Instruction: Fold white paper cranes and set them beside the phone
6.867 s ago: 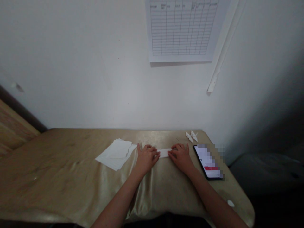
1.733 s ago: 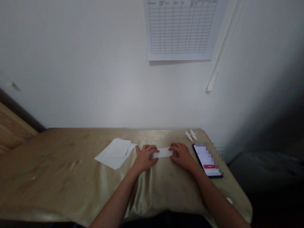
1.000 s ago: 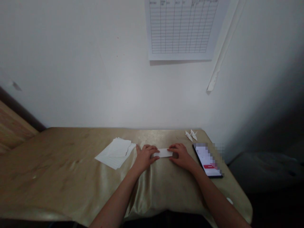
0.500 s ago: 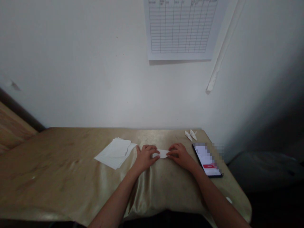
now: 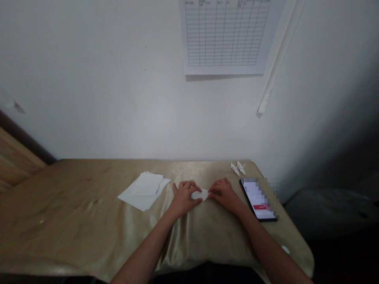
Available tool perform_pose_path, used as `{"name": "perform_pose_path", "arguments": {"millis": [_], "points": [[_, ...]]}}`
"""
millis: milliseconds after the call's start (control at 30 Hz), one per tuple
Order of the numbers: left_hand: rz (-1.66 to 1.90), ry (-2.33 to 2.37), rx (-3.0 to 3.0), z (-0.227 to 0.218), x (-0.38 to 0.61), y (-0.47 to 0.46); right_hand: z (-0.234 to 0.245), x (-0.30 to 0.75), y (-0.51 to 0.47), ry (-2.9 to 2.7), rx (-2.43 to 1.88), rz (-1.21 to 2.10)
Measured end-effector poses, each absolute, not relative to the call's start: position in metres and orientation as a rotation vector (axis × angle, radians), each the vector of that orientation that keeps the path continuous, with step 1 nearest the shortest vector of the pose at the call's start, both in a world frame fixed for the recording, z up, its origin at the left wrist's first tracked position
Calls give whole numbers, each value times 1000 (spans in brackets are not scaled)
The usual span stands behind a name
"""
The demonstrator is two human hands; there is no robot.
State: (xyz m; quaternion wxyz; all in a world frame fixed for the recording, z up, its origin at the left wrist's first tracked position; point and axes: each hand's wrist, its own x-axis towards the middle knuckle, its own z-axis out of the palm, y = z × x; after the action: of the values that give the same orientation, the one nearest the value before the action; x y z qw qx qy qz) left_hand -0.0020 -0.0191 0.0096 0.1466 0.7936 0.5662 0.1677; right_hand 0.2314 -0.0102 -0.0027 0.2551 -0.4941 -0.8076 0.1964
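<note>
A small folded piece of white paper [image 5: 201,195] lies between my two hands, low over the table. My left hand [image 5: 185,198] grips its left end with thumb and fingers. At the right end, my right hand [image 5: 224,193] pinches the paper's tip between thumb and fingertips. Fingers cover both ends, so the exact folds cannot be made out. Left of my left hand rests a stack of white paper sheets [image 5: 142,191], the top one with a ragged edge.
Two white paper cranes [image 5: 238,169] stand at the table's back right corner. A phone [image 5: 258,200] with a lit screen lies right of my right hand. The gold cloth [image 5: 83,225] on the table is creased. A printed chart [image 5: 225,39] hangs on the wall.
My left hand has shifted slightly to the right, away from the stack. The folded paper is turned a little, and its lower edge now shows a point. The other things have stayed put.
</note>
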Motion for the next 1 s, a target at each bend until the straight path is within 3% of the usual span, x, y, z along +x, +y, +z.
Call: {"name": "perform_pose_path", "arguments": {"millis": [1000], "points": [[501,1680,2187,6,4,-17,-12,207,-7,-2004,-1647,362]]}}
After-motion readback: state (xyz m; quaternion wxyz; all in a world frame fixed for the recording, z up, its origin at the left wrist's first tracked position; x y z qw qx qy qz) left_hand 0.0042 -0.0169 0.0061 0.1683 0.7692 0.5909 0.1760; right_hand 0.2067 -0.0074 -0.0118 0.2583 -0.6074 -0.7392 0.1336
